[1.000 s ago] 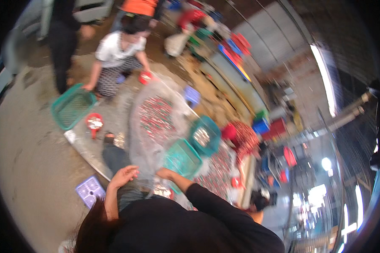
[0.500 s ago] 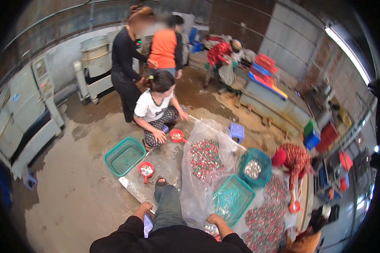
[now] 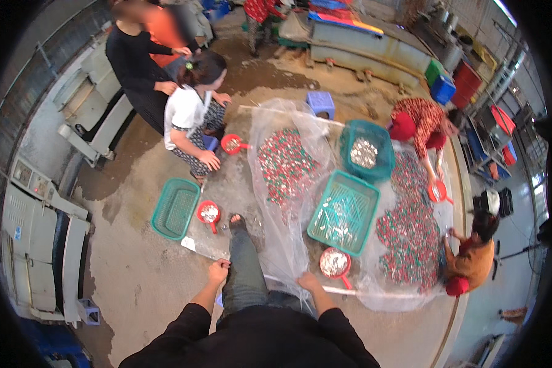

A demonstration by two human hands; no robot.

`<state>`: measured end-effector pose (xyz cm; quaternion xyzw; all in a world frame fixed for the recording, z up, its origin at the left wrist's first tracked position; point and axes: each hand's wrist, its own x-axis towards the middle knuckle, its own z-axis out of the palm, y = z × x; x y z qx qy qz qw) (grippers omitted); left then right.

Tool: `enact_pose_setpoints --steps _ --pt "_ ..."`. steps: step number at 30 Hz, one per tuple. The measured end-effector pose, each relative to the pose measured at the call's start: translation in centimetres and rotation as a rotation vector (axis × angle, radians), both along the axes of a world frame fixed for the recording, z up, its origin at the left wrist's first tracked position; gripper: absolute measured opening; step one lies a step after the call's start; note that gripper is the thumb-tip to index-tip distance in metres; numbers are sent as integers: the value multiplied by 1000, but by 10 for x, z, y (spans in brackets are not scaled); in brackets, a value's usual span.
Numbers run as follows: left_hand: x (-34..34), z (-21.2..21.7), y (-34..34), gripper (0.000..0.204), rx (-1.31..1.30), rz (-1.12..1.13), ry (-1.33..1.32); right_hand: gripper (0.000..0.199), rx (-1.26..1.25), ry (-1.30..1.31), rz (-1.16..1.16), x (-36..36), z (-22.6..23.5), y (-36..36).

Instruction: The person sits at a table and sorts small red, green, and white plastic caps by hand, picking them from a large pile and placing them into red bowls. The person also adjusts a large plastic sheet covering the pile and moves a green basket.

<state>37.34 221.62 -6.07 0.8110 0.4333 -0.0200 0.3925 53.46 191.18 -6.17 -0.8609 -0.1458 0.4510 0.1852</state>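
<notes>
My right hand is closed on the near edge of a translucent plastic sheet, beside my leg. My left hand is closed next to my bent knee; whatever its fingers hold, if anything, is too small to make out. On the sheet lies a heap of small red, green and silvery pieces. To the right of the sheet sits a shallow green basket with some silvery pieces. A red long-handled strainer full of pale pieces stands just below it.
A deeper teal basket and a purple stool stand farther off. At left are a green basket and a red strainer. A person in white squats nearby; two workers sit around another heap at right.
My view has turned and shifted rightward, bringing the red strainer below the shallow basket into full sight. The worker in white has turned slightly. My right hand stays on the sheet.
</notes>
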Motion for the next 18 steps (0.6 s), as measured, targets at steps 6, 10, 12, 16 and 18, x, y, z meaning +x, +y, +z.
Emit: enact_pose_setpoints --steps 6,10,12,16,18 --pt "-42 -13 -8 17 -307 213 -194 42 -2 -12 42 -5 1 5" --pt "-53 -13 9 14 -200 70 -12 38 26 30 -91 1 28 16" --pt "-57 -9 18 13 -212 79 42 39 80 45 -142 4 41 18" --pt "-49 -5 23 12 -267 81 88 43 61 73 -202 8 57 14" --pt "-39 -4 24 12 -280 41 87 41 60 79 -210 8 60 10"
